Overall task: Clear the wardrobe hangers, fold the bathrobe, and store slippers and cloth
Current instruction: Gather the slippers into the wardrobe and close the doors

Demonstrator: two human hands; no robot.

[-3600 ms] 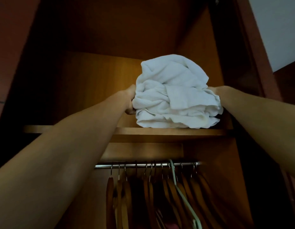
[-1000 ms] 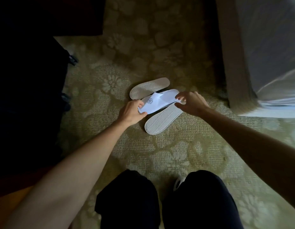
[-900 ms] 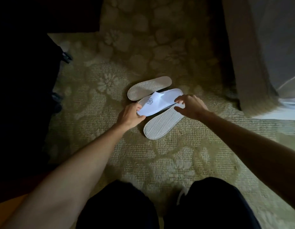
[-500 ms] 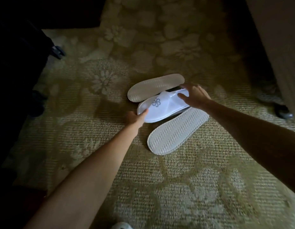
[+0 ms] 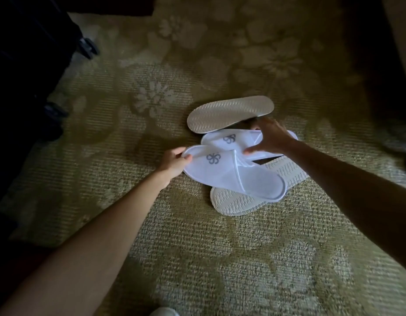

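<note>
Left hand [image 5: 173, 161] pinching toe of nearest slipper [image 5: 234, 172], right hand [image 5: 269, 137] spread loosely over second slipper [image 5: 231, 139], grip unclear, four slippers piled on patterned carpet [image 5: 220, 258], two sole-up [image 5: 229, 114], dark shape at left edge unreadable

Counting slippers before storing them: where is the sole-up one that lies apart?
In the head view, the sole-up slipper lies on the carpet, farthest from the person, just beyond the logo slipper under the right hand.

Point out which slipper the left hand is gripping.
The nearer upright slipper with the logo: the left hand pinches its toe end. It lies across a sole-up slipper.
</note>
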